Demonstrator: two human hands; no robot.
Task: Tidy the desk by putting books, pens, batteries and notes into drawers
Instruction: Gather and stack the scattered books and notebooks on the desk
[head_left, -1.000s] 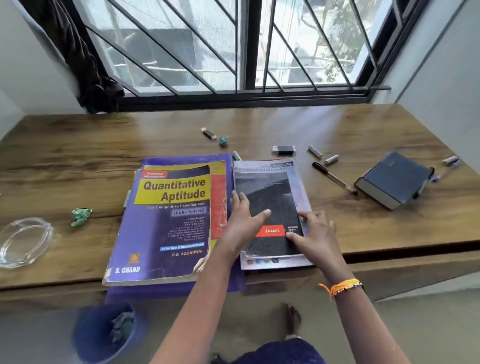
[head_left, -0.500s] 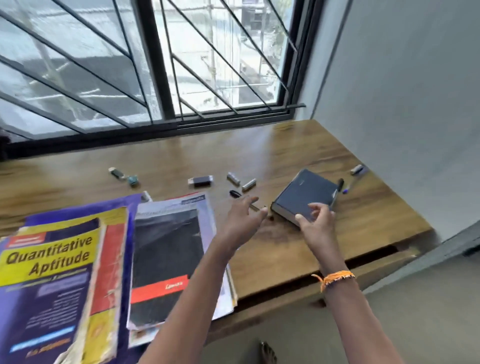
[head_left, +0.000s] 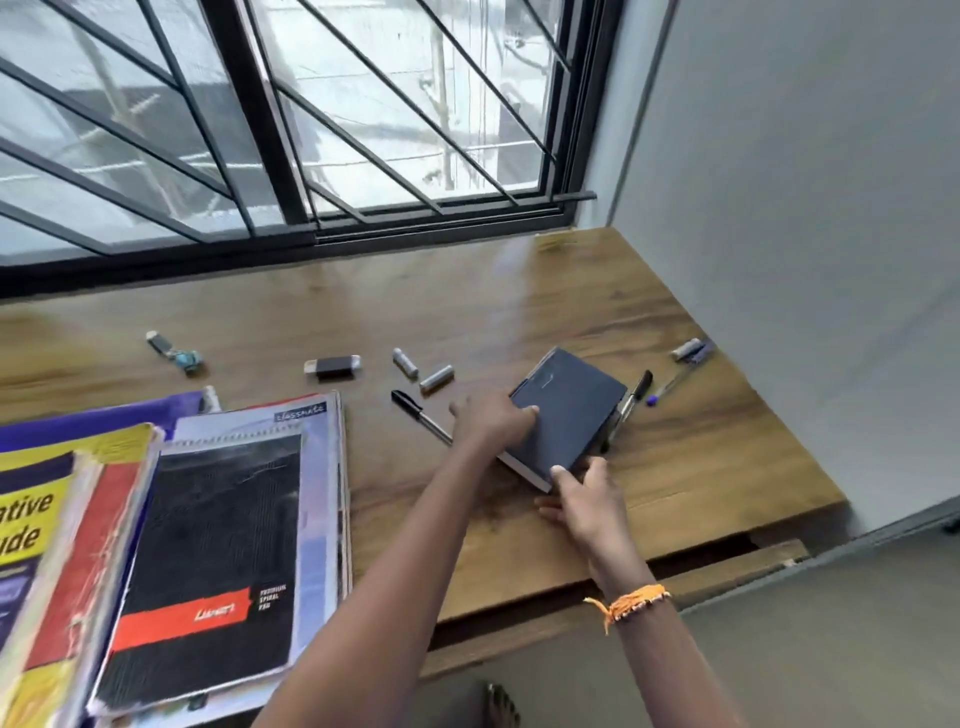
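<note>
Taking hold of dark notebook (head_left: 569, 410) on right part of table (head_left: 691, 467), left hand (head_left: 488, 421) laid on cover, right hand (head_left: 587, 501) pinching near corner, risking slippage from shallow grip and dragging adjacent black pen (head_left: 636, 392).

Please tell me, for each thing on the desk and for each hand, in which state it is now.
dark blue book, closed, on the desk, touched by both hands.
left hand, fingers laid on the book's cover.
right hand, grips the book's near corner.
black pen, capped, lying beside the left hand.
two batteries, lying loose, apart.
spiral notebook, closed.
</note>
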